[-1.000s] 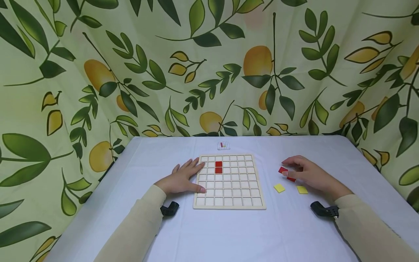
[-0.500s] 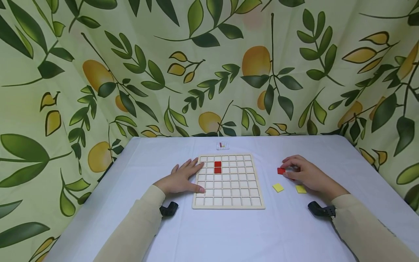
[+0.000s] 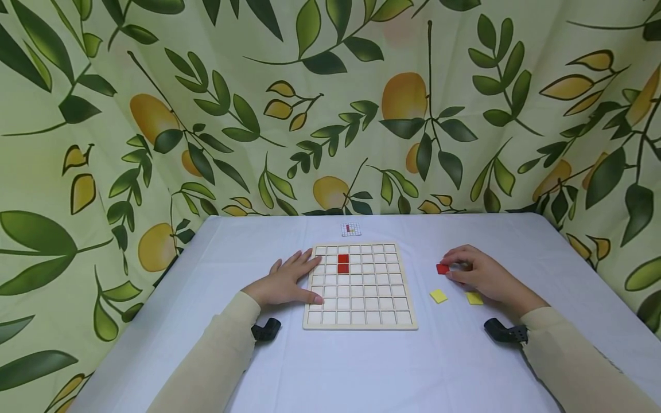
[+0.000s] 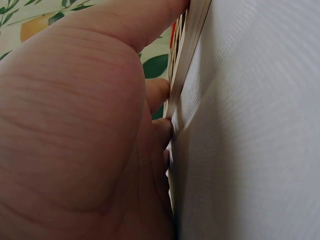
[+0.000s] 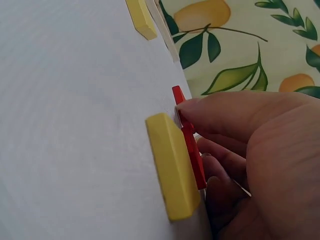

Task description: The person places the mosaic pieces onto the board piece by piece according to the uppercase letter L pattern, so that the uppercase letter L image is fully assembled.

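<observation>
My left hand (image 3: 286, 281) lies with fingers spread along the left edge of a gridded wooden board (image 3: 364, 291), thumb on its lower left cells. Two red square tiles (image 3: 343, 264) sit one above the other in the board's grid. To the right of the board, my right hand (image 3: 482, 275) pinches a red tile (image 3: 442, 269) close over the tablecloth. The right wrist view has the thumb against this tile, and a second red tile (image 5: 194, 157) just beside it, which the hand hides from the head view. Nearby lie two yellow tiles, one nearer the board (image 3: 438, 296), one under the wrist side (image 3: 474, 299).
A small printed grid card (image 3: 351, 229) with coloured squares lies behind the board. White cloth (image 3: 361, 367) covers the table, and a leaf-patterned curtain (image 3: 289, 143) hangs at its far edge. Both wrists wear black cameras.
My right fingers have closed on the nearer red tile and turned it straighter; the other red tile has become hidden behind the hand. The left hand keeps its place on the board.
</observation>
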A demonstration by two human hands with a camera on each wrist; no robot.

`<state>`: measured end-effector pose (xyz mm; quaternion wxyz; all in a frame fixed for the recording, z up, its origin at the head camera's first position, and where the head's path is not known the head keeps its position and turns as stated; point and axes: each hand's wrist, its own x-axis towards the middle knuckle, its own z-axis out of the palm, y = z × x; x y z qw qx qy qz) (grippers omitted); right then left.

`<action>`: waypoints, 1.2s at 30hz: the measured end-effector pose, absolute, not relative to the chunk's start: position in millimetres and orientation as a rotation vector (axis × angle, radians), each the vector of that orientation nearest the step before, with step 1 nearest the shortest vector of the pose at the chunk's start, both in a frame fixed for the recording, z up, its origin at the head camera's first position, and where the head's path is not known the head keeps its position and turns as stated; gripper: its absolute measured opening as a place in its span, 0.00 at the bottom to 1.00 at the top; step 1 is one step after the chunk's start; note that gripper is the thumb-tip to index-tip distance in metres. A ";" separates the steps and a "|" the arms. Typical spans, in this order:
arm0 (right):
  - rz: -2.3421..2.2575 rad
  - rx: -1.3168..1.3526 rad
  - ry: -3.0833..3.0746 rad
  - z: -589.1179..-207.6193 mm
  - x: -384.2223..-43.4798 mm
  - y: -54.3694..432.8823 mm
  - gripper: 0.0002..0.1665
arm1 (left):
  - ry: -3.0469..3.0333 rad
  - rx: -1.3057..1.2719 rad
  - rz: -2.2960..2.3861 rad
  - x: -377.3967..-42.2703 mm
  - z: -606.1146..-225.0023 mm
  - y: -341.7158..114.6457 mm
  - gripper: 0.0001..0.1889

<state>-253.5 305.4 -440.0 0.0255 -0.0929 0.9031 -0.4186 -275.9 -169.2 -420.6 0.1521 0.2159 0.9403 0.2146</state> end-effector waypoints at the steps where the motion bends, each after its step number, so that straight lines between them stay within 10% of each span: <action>1: -1.290 -0.288 2.793 -440.0 -253.5 305.4 0.18 | 2.698 0.619 0.614 -275.7 -420.6 -169.2 0.61; 36: -1.457 -0.176 2.811 -417.3 -244.6 277.1 0.14 | 2.705 0.659 0.595 -277.6 -423.8 -171.5 0.62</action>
